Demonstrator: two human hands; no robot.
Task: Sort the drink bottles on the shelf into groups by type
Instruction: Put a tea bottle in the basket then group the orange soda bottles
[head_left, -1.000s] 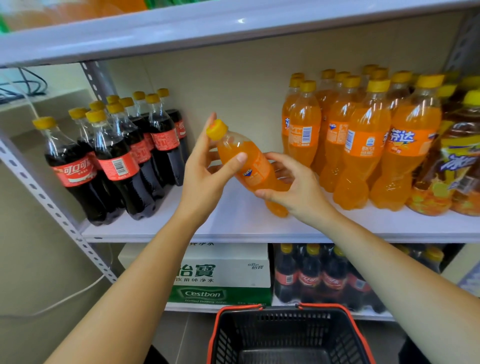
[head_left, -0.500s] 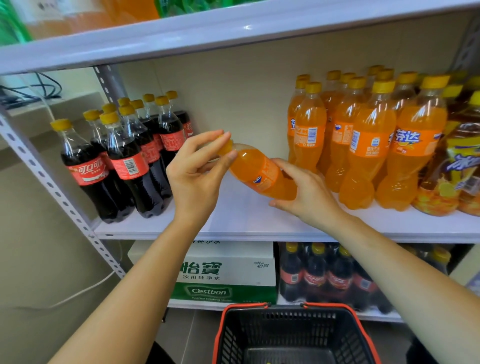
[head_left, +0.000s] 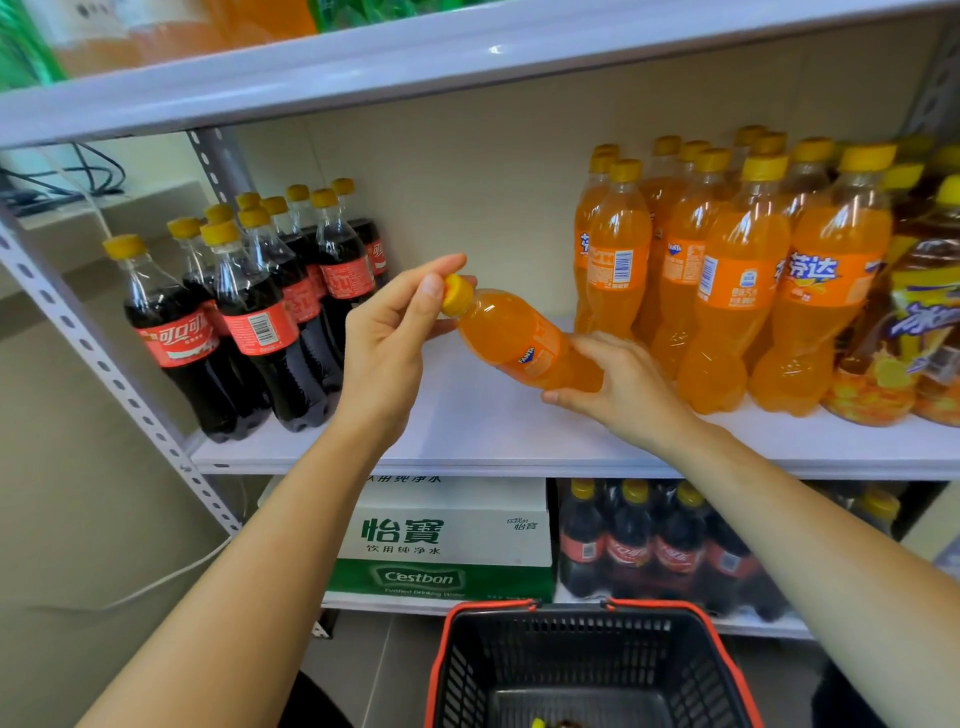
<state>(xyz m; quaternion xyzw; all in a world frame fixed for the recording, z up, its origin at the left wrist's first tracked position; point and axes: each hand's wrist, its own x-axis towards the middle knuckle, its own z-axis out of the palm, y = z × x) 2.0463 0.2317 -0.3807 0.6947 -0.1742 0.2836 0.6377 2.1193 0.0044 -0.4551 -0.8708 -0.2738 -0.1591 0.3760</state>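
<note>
We hold one orange bottle (head_left: 524, 340) tilted, cap (head_left: 456, 293) up-left, over the shelf (head_left: 493, 426). It sits in the gap between the cola bottles (head_left: 254, 312) on the left and the orange group (head_left: 727, 270) on the right. Our left hand (head_left: 387, 338) pinches it at the cap, thumb in front, fingers behind. Our right hand (head_left: 618, 387) curls round its lower half, just beside the nearest upright orange ones. We cannot tell whether the base touches the shelf. Tea bottles (head_left: 914, 322) stand far right. Below are a water box (head_left: 441, 540), a cola pack (head_left: 649, 545) and a black basket (head_left: 571, 644).
</note>
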